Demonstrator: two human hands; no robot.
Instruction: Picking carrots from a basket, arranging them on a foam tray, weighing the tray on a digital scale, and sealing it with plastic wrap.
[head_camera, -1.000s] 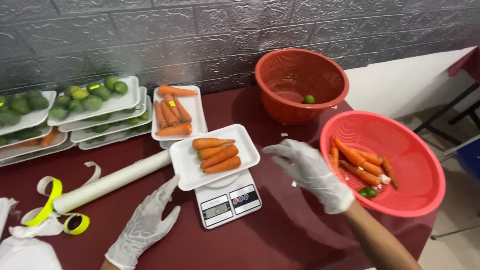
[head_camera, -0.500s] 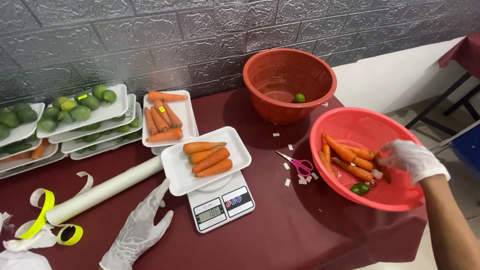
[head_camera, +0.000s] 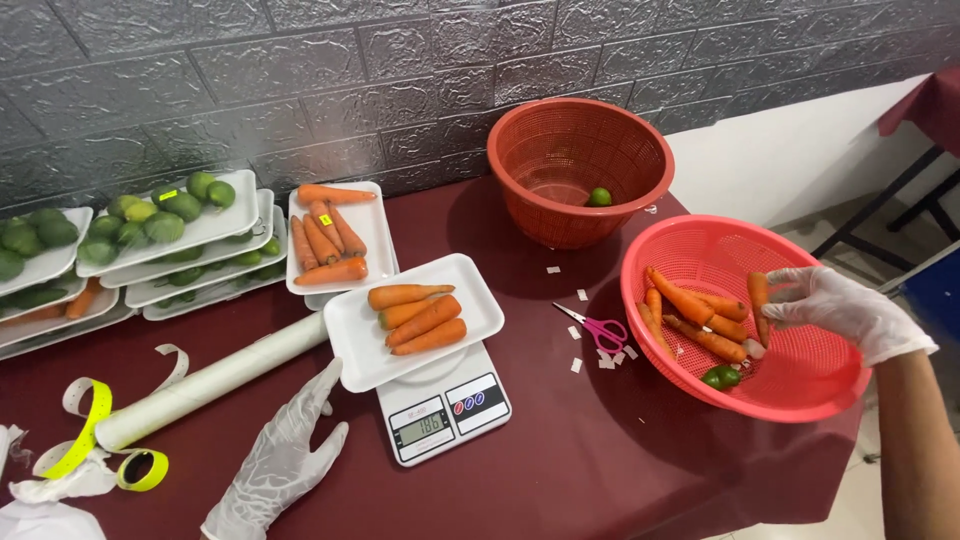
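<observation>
Four orange carrots (head_camera: 425, 320) lay on the white foam tray (head_camera: 350, 340) that sat on top of the small white digital kitchen scale (head_camera: 445, 405), near the middle of the dark red desk (head_camera: 560, 460). Your gloved right hand (head_camera: 845, 310) was inside the shallow pink plastic mesh basket (head_camera: 800, 400) at the desk's right edge, its grip pinched on the upper end of a single orange carrot (head_camera: 760, 300), which hung point down just above the loose carrots (head_camera: 690, 315) heaped there. A small green fruit (head_camera: 720, 377) lay among them. Your gloved left hand (head_camera: 285, 460) rested flat on the desk, grip released and holding nothing, just beside the tray's near left corner and close to the long white roll of cling film (head_camera: 210, 380).

By my reading you were at the picking stage: one carrot chosen from the basket while the tray was being weighed. Carrying it across to the tray would have called for lifting it clear of the basket's rim and passing over the pink-handled scissors (head_camera: 595, 328) and the paper scraps beside them, then laying it alongside the others without nudging the tray, which overhung the scale on every side. Your left hand was well placed to steady that corner
</observation>
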